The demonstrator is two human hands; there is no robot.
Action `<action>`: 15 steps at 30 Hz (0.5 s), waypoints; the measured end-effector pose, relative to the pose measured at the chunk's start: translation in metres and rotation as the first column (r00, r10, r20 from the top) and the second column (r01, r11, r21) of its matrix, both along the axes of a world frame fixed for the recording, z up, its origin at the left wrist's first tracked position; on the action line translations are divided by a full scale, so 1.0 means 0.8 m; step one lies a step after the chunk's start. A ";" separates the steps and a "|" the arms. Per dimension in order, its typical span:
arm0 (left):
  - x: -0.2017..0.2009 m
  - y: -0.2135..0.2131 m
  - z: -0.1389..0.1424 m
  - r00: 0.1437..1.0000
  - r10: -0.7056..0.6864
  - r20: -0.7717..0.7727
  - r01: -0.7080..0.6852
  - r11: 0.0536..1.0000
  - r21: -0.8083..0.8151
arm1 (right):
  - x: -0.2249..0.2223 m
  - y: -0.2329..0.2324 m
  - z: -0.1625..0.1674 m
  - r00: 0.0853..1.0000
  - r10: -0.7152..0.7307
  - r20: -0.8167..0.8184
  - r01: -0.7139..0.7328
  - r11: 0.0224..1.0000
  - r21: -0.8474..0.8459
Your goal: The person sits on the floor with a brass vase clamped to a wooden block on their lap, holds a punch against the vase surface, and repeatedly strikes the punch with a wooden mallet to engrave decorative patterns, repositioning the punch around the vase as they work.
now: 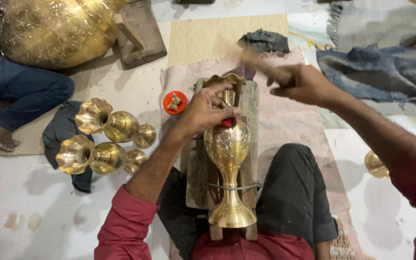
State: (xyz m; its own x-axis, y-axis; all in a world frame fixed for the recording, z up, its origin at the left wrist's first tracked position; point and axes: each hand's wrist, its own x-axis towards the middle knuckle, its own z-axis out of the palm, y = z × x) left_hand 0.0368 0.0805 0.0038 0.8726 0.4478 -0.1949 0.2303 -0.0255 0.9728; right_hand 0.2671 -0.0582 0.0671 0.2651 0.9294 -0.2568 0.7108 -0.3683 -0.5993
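Observation:
A brass vase (228, 159) lies lengthwise on a wooden block (251, 103) between my knees, tied down near its foot by a cord. My left hand (208, 108) rests on the vase's neck and pinches a thin dark tool with a red grip against the metal. My right hand (292, 82) is raised above the vase's fluted mouth, gripping a blurred wooden handle that points up and left.
Two finished brass vases (109, 126) (95, 156) lie on a dark cloth at left. A small brass piece sits on an orange lid (175, 102). A very large brass pot (56, 29) and another person's leg (20, 91) are at upper left. Folded cloths (376, 67) lie at upper right.

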 end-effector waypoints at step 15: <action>0.000 0.002 0.008 0.993 -0.045 0.107 0.055 0.994 -0.097 | -0.007 -0.021 -0.004 0.910 0.038 0.413 -0.017 0.998 -0.054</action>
State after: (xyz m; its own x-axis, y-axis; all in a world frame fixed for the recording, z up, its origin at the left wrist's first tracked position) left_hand 0.0370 0.0820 0.0105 0.9114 0.3858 -0.1429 0.1282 0.0639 0.9897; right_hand 0.2612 -0.0752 0.0636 0.3316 0.9271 -0.1747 0.9013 -0.3660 -0.2317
